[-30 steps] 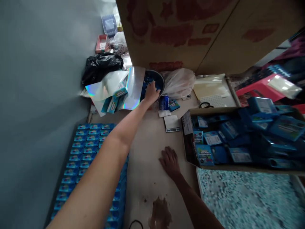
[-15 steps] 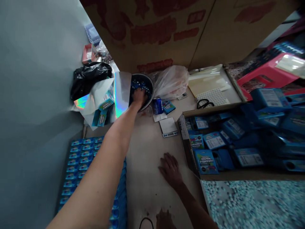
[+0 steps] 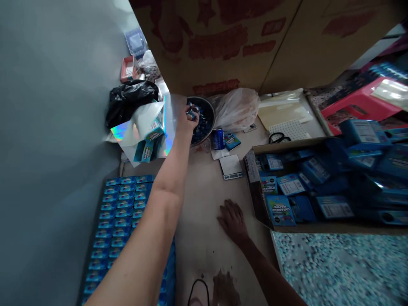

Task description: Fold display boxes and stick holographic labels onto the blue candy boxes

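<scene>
—In the head view, what has just changed?
—My left hand (image 3: pixel 190 119) was down among the candies (image 3: pixel 193 112) half a second ago. Now it shows at the left side of the bowl (image 3: pixel 213 120) with some of them visible in its fingers. I'd judge this handful gathered.

—So how's your grip?
—Left: curled together, clamped on a few candies; how many, I can't tell. My right hand (image 3: pixel 233 221) holds nothing: fingers apart, palm down on the counter (image 3: pixel 200 191), just left of the open box (image 3: pixel 252 170).

—And where are the other candies?
—In the bowl, toward the counter's far edge, in front of the big carton (image 3: pixel 219 63).

—Which way do they point?
—No single way that I can see. Those in the bowl are jumbled; those I hold are partly hidden, too small to read a long axis.
</scene>
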### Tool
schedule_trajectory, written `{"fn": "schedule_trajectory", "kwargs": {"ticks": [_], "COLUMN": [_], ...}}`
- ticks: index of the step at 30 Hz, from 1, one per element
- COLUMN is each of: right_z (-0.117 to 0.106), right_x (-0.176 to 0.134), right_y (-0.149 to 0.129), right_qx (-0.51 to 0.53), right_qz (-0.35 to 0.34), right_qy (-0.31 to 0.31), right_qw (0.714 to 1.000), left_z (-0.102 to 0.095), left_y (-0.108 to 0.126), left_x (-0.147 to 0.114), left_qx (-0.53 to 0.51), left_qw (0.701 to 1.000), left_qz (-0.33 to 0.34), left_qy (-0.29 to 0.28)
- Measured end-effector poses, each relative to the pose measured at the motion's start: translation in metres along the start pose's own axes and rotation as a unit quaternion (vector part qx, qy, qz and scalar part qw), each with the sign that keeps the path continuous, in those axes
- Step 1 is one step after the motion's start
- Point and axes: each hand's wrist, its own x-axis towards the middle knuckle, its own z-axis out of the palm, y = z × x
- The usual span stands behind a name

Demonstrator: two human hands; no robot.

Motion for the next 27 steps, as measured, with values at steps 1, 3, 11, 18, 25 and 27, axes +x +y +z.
{"fn": "schedule_trajectory", "kwargs": {"ticks": [1,3,11,18,25,27], "right_z": [0.0,0.0,-0.051,-0.14,-0.135,-0.13], "right_x": [-0.001,-0.002,0.049,0.146,0.128,0.117], "right_y": [0.001,0.002,-0.023,-0.104,-0.177,-0.196], "right_qx": [0.0,0.003,0.171,0.222,0.238,0.27], "right_qz": [0.002,0.006,0.175,-0.095,-0.291,-0.252], "right_qy": [-0.003,-0.009,-0.02,-0.077,-0.195,-0.194], "right_qw": [1.0,1.0,0.969,0.967,0.906,0.909], "left_z": [-0.001,-0.008,-0.099,-0.202,-0.282,-0.305], "left_y": [0.002,0.003,-0.037,-0.084,-0.106,-0.101], "left_x": [-0.013,-0.045,-0.193,-0.289,-0.347,-0.366], "left_qx": [-0.042,-0.124,-0.21,-0.223,-0.201,-0.213], "left_qw": [0.999,0.991,0.969,0.939,0.94,0.938], "left_qz": [-0.015,-0.041,-0.131,-0.255,-0.272,-0.267], "left_qy": [-0.01,-0.033,-0.005,0.054,0.041,0.056]}}
